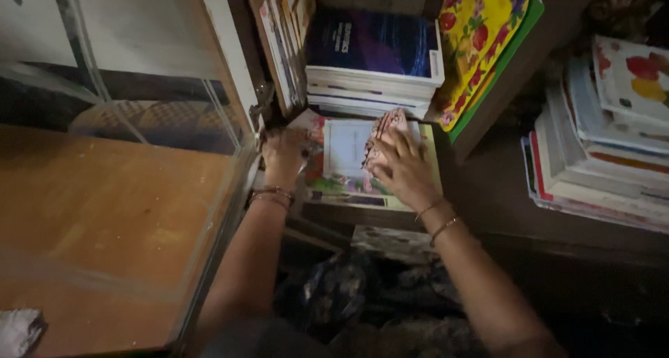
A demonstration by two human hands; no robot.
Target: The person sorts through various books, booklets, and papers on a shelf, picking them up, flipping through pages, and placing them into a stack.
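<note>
My left hand (pixel 284 152) grips the left edge of a flat colourful book (pixel 345 149) lying on the shelf. My right hand (pixel 403 168) lies on top of the same book, fingers spread and pressing on a pink patterned cloth (pixel 382 131). Both wrists wear thin bangles. Just behind the book sits a stack of books topped by a dark blue one (pixel 373 41).
Upright books (pixel 286 37) lean at the shelf's left. A yellow floral folder (pixel 477 34) leans at the right. Another book pile (pixel 606 142) sits on the right shelf. An open glass cabinet door (pixel 139 121) stands at the left above a wooden surface (pixel 104 205).
</note>
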